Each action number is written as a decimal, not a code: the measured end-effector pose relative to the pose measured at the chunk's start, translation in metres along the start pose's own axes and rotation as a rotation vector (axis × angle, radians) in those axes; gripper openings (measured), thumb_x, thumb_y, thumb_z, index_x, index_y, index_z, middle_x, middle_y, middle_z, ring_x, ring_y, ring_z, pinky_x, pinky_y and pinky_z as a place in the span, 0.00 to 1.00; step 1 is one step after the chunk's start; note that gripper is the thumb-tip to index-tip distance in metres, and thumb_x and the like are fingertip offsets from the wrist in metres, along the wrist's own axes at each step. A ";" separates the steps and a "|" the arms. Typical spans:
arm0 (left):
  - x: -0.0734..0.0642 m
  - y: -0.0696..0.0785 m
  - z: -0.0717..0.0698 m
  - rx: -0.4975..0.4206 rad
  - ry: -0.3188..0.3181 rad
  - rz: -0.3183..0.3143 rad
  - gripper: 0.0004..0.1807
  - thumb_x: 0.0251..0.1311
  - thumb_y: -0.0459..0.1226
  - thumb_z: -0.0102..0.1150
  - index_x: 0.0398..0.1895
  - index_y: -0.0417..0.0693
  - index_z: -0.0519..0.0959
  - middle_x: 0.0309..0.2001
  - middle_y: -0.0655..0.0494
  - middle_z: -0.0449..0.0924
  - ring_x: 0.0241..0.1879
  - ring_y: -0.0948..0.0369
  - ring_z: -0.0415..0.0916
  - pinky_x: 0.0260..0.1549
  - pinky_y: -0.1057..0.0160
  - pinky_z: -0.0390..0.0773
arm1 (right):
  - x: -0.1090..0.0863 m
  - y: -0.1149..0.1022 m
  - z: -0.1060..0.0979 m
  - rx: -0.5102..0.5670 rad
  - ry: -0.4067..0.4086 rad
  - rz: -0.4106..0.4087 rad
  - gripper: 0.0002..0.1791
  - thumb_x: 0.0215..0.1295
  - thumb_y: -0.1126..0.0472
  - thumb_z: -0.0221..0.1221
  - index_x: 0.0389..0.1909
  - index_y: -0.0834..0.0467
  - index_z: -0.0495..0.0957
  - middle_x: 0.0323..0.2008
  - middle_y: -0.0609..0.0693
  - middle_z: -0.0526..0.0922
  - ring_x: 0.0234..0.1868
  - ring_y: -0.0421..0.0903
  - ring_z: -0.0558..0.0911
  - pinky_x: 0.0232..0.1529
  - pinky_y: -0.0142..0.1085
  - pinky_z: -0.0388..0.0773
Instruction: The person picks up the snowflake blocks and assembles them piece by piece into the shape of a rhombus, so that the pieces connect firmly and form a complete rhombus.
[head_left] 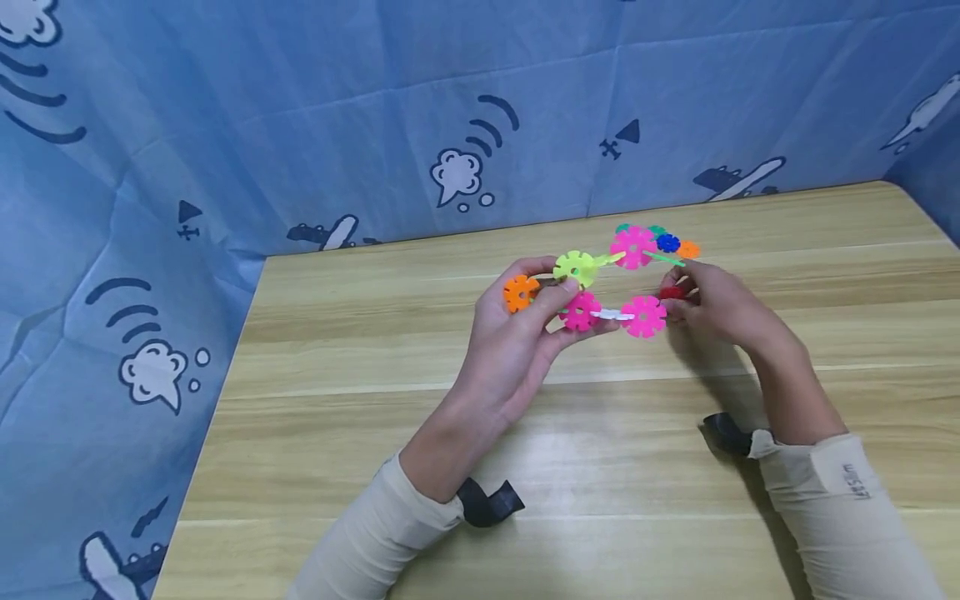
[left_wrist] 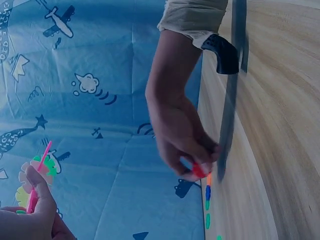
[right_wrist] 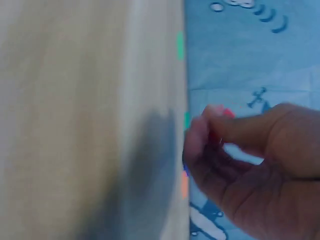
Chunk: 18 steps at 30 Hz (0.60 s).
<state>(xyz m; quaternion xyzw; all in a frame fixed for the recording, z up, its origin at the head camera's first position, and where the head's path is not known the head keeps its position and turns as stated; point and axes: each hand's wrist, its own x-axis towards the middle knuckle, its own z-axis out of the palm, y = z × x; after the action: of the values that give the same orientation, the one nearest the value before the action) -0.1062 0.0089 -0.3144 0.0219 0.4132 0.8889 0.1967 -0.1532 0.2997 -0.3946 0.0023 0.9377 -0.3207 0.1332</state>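
My left hand (head_left: 498,358) holds a chain of notched plastic flower discs up over the table, thumb pressed against it. The chain has an orange disc (head_left: 517,293), a yellow disc (head_left: 575,267), a white disc (head_left: 611,315) seen edge-on and several pink discs (head_left: 643,317). A light green disc (head_left: 664,258) slants out at its far right. My right hand (head_left: 723,307), just right of the chain, pinches a red disc (head_left: 672,292) between thumb and fingers. In the left wrist view the red disc (left_wrist: 200,170) shows at those fingertips. My right wrist view has the fingers hiding most of it.
Behind the chain, a blue disc (head_left: 668,242), an orange disc (head_left: 689,249) and green discs (head_left: 657,231) lie on the wooden table (head_left: 360,417) near its back edge. A blue patterned curtain (head_left: 337,108) hangs behind and at left. Black straps (head_left: 491,504) stick out from both sleeves.
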 end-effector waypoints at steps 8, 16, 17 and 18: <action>0.001 0.002 -0.001 -0.003 0.012 0.026 0.13 0.74 0.23 0.55 0.56 0.42 0.75 0.54 0.49 0.76 0.46 0.56 0.78 0.60 0.34 0.83 | -0.017 -0.017 -0.017 0.283 0.122 -0.129 0.16 0.75 0.68 0.64 0.57 0.61 0.71 0.43 0.44 0.88 0.38 0.37 0.87 0.39 0.30 0.87; 0.001 0.003 -0.001 -0.014 0.026 0.030 0.12 0.76 0.24 0.54 0.57 0.43 0.73 0.58 0.48 0.75 0.53 0.52 0.82 0.61 0.35 0.82 | -0.038 -0.042 -0.026 0.649 0.133 -0.372 0.12 0.71 0.77 0.63 0.50 0.64 0.77 0.38 0.50 0.93 0.35 0.45 0.90 0.45 0.27 0.87; 0.001 0.003 -0.002 -0.013 0.022 0.034 0.12 0.76 0.25 0.54 0.57 0.44 0.73 0.58 0.48 0.75 0.52 0.51 0.83 0.61 0.36 0.82 | -0.040 -0.045 -0.027 0.686 0.130 -0.405 0.12 0.70 0.78 0.63 0.49 0.65 0.77 0.38 0.52 0.93 0.35 0.45 0.91 0.45 0.27 0.87; 0.001 0.003 -0.002 -0.012 0.021 0.036 0.12 0.76 0.25 0.54 0.57 0.44 0.74 0.58 0.48 0.76 0.52 0.51 0.84 0.61 0.36 0.83 | -0.043 -0.047 -0.027 0.710 0.132 -0.436 0.12 0.69 0.79 0.63 0.49 0.66 0.77 0.38 0.52 0.93 0.35 0.45 0.91 0.45 0.27 0.87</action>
<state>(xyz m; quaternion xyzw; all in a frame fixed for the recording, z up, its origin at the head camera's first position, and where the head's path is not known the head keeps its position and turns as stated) -0.1082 0.0064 -0.3136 0.0189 0.4094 0.8949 0.1763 -0.1230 0.2815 -0.3352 -0.1300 0.7542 -0.6437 -0.0070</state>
